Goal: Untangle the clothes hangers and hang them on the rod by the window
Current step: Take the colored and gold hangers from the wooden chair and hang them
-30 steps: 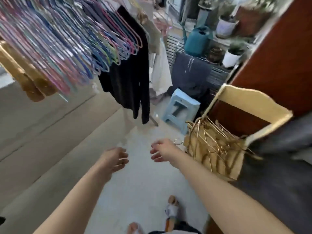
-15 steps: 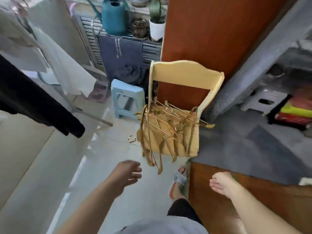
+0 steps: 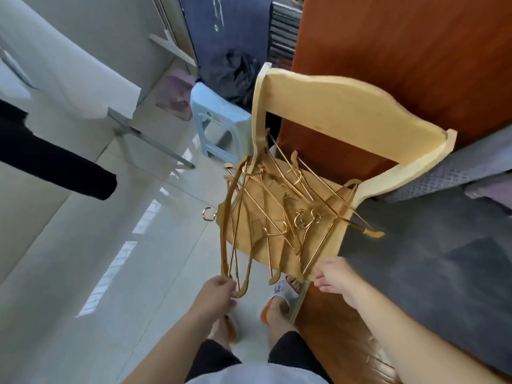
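While a pale tiled floor (image 3: 83, 245) fills the left of the view, a cream wooden chair (image 3: 346, 112) is seen against a red-brown panel (image 3: 401, 45), with a light blue stool (image 3: 219, 112) just beside it. A tangled pile of gold hangers (image 3: 277, 214) is spread over the chair seat, several hanging past its front edge. The lower ends of those overhanging hangers are gripped by the left hand (image 3: 214, 293), fingers curled round them. The right hand (image 3: 333, 275) is held relaxed near the seat's front corner, nothing being grasped.
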Motion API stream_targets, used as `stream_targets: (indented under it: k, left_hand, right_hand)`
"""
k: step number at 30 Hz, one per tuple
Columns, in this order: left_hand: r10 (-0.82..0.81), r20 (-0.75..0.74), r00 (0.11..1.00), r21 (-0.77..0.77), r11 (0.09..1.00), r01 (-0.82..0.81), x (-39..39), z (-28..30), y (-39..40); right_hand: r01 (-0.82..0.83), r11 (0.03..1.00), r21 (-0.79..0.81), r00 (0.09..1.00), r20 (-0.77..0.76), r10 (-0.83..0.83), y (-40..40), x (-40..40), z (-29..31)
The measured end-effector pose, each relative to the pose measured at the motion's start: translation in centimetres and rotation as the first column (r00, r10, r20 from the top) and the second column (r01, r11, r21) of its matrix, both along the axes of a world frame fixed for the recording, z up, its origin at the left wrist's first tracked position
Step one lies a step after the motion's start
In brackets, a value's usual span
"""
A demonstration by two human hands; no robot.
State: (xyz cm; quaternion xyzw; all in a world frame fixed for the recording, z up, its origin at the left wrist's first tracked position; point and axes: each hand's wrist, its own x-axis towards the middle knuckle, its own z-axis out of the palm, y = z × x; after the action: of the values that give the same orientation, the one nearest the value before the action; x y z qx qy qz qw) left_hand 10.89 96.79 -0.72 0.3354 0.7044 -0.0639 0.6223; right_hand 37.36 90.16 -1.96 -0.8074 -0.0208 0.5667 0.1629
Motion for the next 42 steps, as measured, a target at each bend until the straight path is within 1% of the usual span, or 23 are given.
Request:
stream_targets:
  k: [3, 5, 7, 8, 10, 13, 16, 21, 23, 26, 28, 30, 31, 32, 33, 35, 37, 38, 40, 41, 42]
  left_hand:
    - [-0.024, -0.097, 0.995, -0.045, 0.999, 0.019, -1.2, -5.0, 1.1]
    - [-0.048, -0.179, 0.983, -0.055, 0.998, 0.038, -2.3, -9.1, 1.8]
    - [-0.072, -0.242, 0.968, -0.078, 0.995, 0.055, -3.2, -14.0, 2.7]
    - [-0.085, -0.259, 0.962, -0.078, 0.995, 0.066, -3.3, -15.4, 3.3]
    - [-0.058, -0.274, 0.960, -0.073, 0.997, 0.040, -3.1, -17.6, 4.6]
    - [0.111, -0.176, 0.978, -0.131, 0.982, -0.135, -2.3, -19.5, 6.1]
    - [0.242, -0.092, 0.966, -0.212, 0.943, -0.256, -2.2, -20.4, 6.8]
    - [0.232, -0.017, 0.973, -0.223, 0.947, -0.230, -3.3, -20.7, 6.5]
    - [0.273, 0.022, 0.962, -0.239, 0.935, -0.261, -3.8, -20.4, 6.5]
    - [0.386, 0.065, 0.920, -0.245, 0.900, -0.360, -4.1, -19.9, 6.5]
    - [0.447, 0.080, 0.891, -0.207, 0.882, -0.424, -4.3, -20.0, 6.3]
    - [0.433, 0.093, 0.897, -0.115, 0.899, -0.422, -4.4, -19.8, 6.0]
    - [0.412, 0.098, 0.906, -0.057, 0.911, -0.408, -4.4, -19.8, 5.8]
    - [0.388, 0.100, 0.916, -0.004, 0.921, -0.389, -4.2, -19.8, 5.5]
    - [0.372, 0.097, 0.923, 0.054, 0.924, -0.378, -4.3, -19.7, 5.4]
    - [0.343, 0.078, 0.936, 0.164, 0.922, -0.351, -4.4, -19.8, 5.1]
    - [0.310, 0.030, 0.950, 0.243, 0.920, -0.308, -5.0, -20.3, 4.8]
    - [0.289, -0.003, 0.957, 0.270, 0.922, -0.277, -5.4, -20.6, 4.7]
    - [0.259, -0.053, 0.964, 0.315, 0.921, -0.230, -5.8, -20.8, 4.7]
    - [0.251, -0.072, 0.965, 0.335, 0.918, -0.214, -6.0, -20.7, 4.8]
    - [0.240, -0.090, 0.966, 0.355, 0.915, -0.194, -6.2, -20.8, 4.9]
  right_hand:
    - [-0.018, 1.000, -0.004, 1.000, -0.023, 0.018, 1.6, 0.3, -3.4]
    - [0.039, 0.999, 0.002, 0.998, -0.040, -0.039, 2.4, 0.5, -5.0]
    - [0.149, 0.988, 0.032, 0.988, -0.041, -0.147, 3.2, 0.6, -7.7]
    - [0.196, 0.979, 0.051, 0.980, -0.037, -0.194, 3.4, 0.7, -8.3]
    - [0.182, 0.982, 0.048, 0.983, -0.028, -0.181, 4.0, 0.5, -9.9]
    - [0.086, 0.996, 0.029, 0.996, -0.007, -0.086, 4.7, 0.1, -11.6]
    - [0.066, 0.998, -0.002, 0.998, 0.002, -0.066, 5.3, -0.3, -13.0]
    - [0.057, 0.997, -0.043, 0.998, -0.021, -0.058, 5.6, -1.7, -13.9]
    - [0.052, 0.997, -0.054, 0.998, -0.036, -0.054, 5.9, -2.3, -14.0]
    - [0.048, 0.997, -0.060, 0.997, -0.050, -0.051, 6.3, -3.0, -14.2]
    - [0.038, 0.997, -0.061, 0.998, -0.050, -0.041, 6.7, -3.4, -14.3]
    - [0.013, 0.999, -0.046, 1.000, -0.011, -0.014, 7.5, -3.5, -14.5]
    - [-0.020, 1.000, -0.024, 0.999, 0.040, 0.021, 8.0, -3.4, -14.5]
    - [-0.074, 0.997, -0.001, 0.989, 0.126, 0.073, 8.7, -2.9, -14.7]
    - [-0.135, 0.991, 0.021, 0.965, 0.231, 0.126, 9.5, -2.4, -14.7]
    - [-0.232, 0.971, 0.053, 0.873, 0.452, 0.184, 11.3, -0.9, -14.6]
    - [-0.306, 0.950, 0.058, 0.773, 0.598, 0.213, 13.0, 0.9, -14.8]
    - [-0.369, 0.929, 0.020, 0.703, 0.660, 0.265, 13.8, 1.9, -15.0]
    - [-0.479, 0.870, -0.112, 0.568, 0.717, 0.405, 15.3, 3.6, -15.8]
    - [-0.507, 0.845, -0.169, 0.534, 0.708, 0.462, 16.0, 4.3, -16.2]
    - [-0.520, 0.828, -0.211, 0.528, 0.682, 0.506, 16.6, 5.0, -16.7]
